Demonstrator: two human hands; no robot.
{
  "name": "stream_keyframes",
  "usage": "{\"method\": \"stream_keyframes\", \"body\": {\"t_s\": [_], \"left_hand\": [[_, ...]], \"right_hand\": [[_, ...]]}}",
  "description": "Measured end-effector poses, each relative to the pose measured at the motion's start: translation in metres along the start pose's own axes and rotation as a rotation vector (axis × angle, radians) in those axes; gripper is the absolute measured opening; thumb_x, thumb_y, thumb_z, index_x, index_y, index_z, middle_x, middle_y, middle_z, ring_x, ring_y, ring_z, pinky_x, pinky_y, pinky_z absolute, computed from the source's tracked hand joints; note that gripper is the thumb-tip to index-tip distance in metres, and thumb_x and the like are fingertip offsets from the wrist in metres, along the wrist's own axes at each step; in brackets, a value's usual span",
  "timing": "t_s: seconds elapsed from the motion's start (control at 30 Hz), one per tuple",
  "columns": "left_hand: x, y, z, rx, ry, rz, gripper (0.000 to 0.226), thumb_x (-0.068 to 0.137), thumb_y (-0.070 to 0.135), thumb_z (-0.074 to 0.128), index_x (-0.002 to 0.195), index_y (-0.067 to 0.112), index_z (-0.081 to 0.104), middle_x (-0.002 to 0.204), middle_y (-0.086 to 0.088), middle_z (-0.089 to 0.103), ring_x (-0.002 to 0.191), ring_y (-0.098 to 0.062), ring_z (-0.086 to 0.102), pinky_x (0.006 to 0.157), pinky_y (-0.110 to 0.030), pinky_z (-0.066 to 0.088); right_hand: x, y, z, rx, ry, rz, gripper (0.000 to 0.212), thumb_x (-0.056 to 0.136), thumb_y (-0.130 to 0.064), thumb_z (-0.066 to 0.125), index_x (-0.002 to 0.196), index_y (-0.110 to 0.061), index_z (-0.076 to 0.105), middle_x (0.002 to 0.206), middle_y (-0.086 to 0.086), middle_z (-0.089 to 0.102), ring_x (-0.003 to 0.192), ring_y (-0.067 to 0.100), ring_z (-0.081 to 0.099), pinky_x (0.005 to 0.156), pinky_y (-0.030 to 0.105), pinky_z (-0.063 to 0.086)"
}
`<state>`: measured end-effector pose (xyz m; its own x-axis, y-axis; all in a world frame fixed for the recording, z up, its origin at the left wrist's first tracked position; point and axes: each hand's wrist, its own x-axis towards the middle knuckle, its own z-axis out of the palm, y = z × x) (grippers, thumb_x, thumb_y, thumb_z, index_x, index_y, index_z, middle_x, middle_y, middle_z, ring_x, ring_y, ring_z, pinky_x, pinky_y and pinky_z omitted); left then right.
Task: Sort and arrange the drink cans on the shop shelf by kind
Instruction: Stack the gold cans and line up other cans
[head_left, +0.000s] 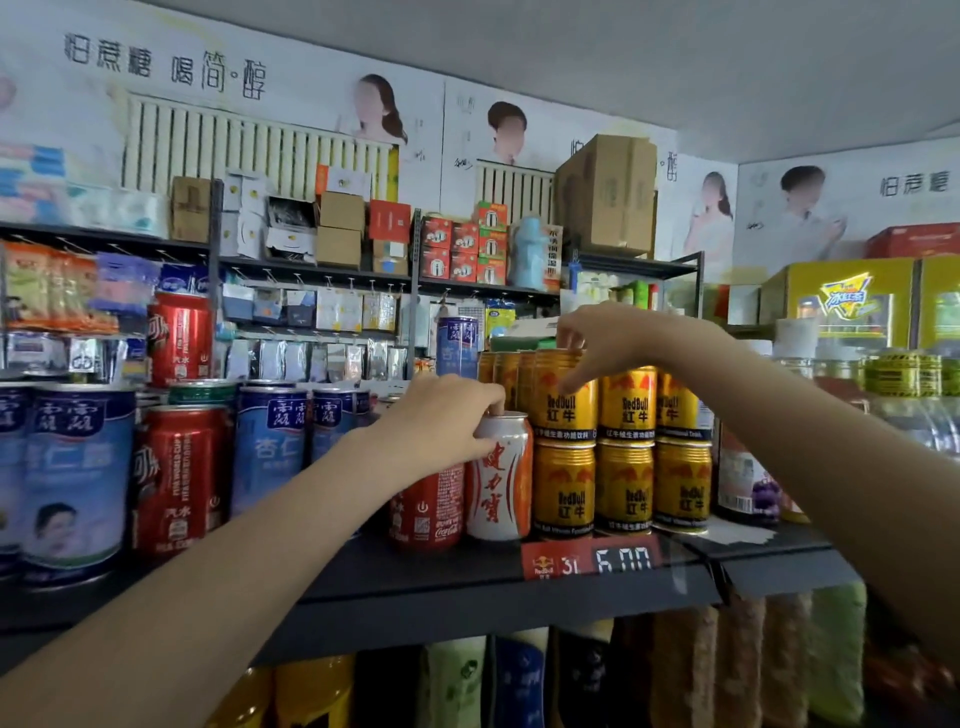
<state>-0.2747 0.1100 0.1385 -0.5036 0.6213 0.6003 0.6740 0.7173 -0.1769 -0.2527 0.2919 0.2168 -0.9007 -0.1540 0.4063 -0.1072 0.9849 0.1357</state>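
On the dark shelf (467, 582) my left hand (441, 421) grips the top of a white and orange can (501, 480), which stands upright between a red cola can (426, 506) and the gold Red Bull cans (623, 483). The Red Bull cans are stacked two high. My right hand (608, 338) holds the top rim of the upper left gold can (563, 395). Blue almond-drink cans (270, 441) and more red cola cans (179, 478) stand to the left, one red can (179, 338) raised on top.
A red price tag (592, 561) is clipped to the shelf's front edge. Bottles (748, 478) stand right of the gold cans. Behind rise racks of small packets and cartons, with a cardboard box (608, 192) on top. More bottles fill the shelf below.
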Motion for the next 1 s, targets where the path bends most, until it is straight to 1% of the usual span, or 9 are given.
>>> {"method": "stream_keyframes", "body": {"t_s": [0.1,0.23,0.4,0.5,0.63,0.7,0.83,0.93,1.0], "left_hand": [[-0.003,-0.001,0.0,-0.012,-0.006,-0.009,0.019,0.087,0.031,0.057,0.104,0.023,0.055,0.098,0.009,0.061,0.09,-0.01,0.053,0.101,-0.035,0.033],[-0.018,-0.016,-0.006,-0.091,0.125,-0.064,0.024,0.09,0.029,0.053,0.114,0.024,0.054,0.116,0.01,0.058,0.11,-0.01,0.05,0.106,-0.034,0.025],[-0.062,-0.064,-0.032,-0.07,0.303,-0.187,0.022,0.09,0.02,0.05,0.112,0.022,0.055,0.115,0.01,0.057,0.112,-0.012,0.048,0.103,-0.031,0.023],[-0.1,-0.102,-0.056,-0.029,0.387,-0.237,0.021,0.089,0.017,0.051,0.109,0.019,0.056,0.105,0.009,0.057,0.104,-0.012,0.05,0.093,-0.025,0.022],[-0.161,-0.167,-0.091,0.032,0.357,-0.338,0.019,0.087,0.017,0.053,0.105,0.019,0.056,0.102,0.007,0.058,0.102,-0.017,0.053,0.099,-0.037,0.033],[-0.195,-0.202,-0.11,0.055,0.362,-0.418,0.019,0.086,0.016,0.056,0.105,0.018,0.057,0.103,0.002,0.06,0.099,-0.019,0.054,0.092,-0.036,0.038],[-0.255,-0.258,-0.138,-0.119,0.251,-0.552,0.008,0.088,0.025,0.059,0.095,0.022,0.057,0.084,0.012,0.057,0.086,-0.011,0.057,0.071,-0.026,0.042],[-0.281,-0.282,-0.144,-0.236,0.107,-0.519,0.015,0.086,0.027,0.061,0.101,0.031,0.057,0.096,0.014,0.061,0.097,-0.007,0.058,0.088,-0.028,0.047],[-0.287,-0.286,-0.142,-0.227,0.063,-0.474,0.024,0.086,0.03,0.061,0.108,0.033,0.053,0.106,0.013,0.06,0.103,-0.005,0.055,0.093,-0.028,0.044]], "right_hand": [[-0.008,0.006,-0.003,0.118,0.075,-0.009,0.051,0.079,-0.035,0.07,0.121,-0.012,0.051,0.12,0.005,0.056,0.107,0.018,0.053,0.088,0.028,0.044],[-0.017,-0.007,-0.013,0.404,0.392,0.004,0.027,0.086,-0.026,0.063,0.107,-0.01,0.059,0.104,0.004,0.062,0.092,0.014,0.056,0.07,0.018,0.043],[-0.006,-0.074,-0.008,0.541,0.448,-0.101,0.017,0.087,-0.017,0.061,0.102,-0.009,0.061,0.1,0.004,0.062,0.094,0.016,0.058,0.082,0.029,0.049],[0.011,-0.134,-0.012,0.614,0.43,-0.199,0.014,0.086,-0.017,0.063,0.098,-0.013,0.059,0.099,0.003,0.062,0.092,0.016,0.058,0.086,0.032,0.049],[0.039,-0.238,-0.019,0.734,0.343,-0.373,0.025,0.084,-0.019,0.066,0.107,-0.014,0.059,0.104,0.006,0.06,0.094,0.019,0.058,0.085,0.03,0.047],[0.056,-0.295,-0.017,0.723,0.254,-0.438,0.036,0.084,-0.026,0.067,0.117,-0.017,0.054,0.113,0.007,0.056,0.101,0.019,0.056,0.09,0.033,0.046],[0.099,-0.395,-0.004,0.694,0.092,-0.489,0.048,0.085,-0.031,0.066,0.127,-0.018,0.048,0.131,0.006,0.048,0.117,0.022,0.048,0.092,0.028,0.038],[0.131,-0.442,0.005,0.73,0.057,-0.442,0.043,0.084,-0.033,0.066,0.12,-0.011,0.053,0.137,0.008,0.044,0.122,0.023,0.045,0.094,0.03,0.037],[0.145,-0.461,0.011,0.724,0.008,-0.404,0.04,0.084,-0.031,0.066,0.113,-0.007,0.054,0.129,0.009,0.049,0.116,0.024,0.049,0.092,0.033,0.041]]}}
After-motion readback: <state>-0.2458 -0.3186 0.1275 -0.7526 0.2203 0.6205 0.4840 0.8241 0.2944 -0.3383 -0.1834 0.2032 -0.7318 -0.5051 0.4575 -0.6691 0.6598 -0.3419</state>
